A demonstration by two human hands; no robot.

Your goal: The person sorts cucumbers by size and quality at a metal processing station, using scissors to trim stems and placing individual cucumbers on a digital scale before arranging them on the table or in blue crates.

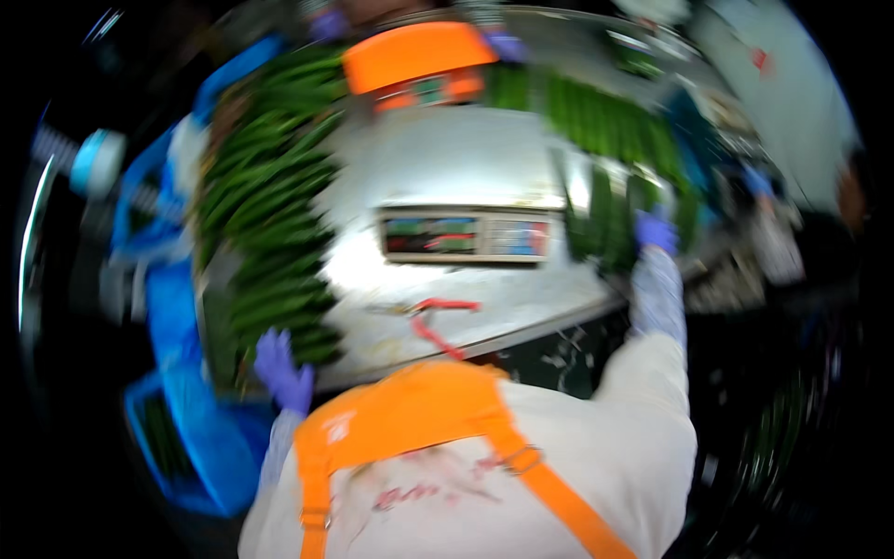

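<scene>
My left hand, in a purple glove, rests at the near left edge of the metal table, fingers apart. It is beside the near end of a long pile of green cucumbers. At the right, my right hand, also gloved in purple, reaches onto a row of cucumbers. Its fingers are blurred, so their grip cannot be made out. Between the hands stands a scale with a display panel and a bare metal platform. Red-handled clippers lie near the front edge.
An orange box-like thing stands at the back, flanked by another person's purple gloves. More cucumbers line the far right. Blue bags or crates crowd the left side. A person in pale clothing is at the far right.
</scene>
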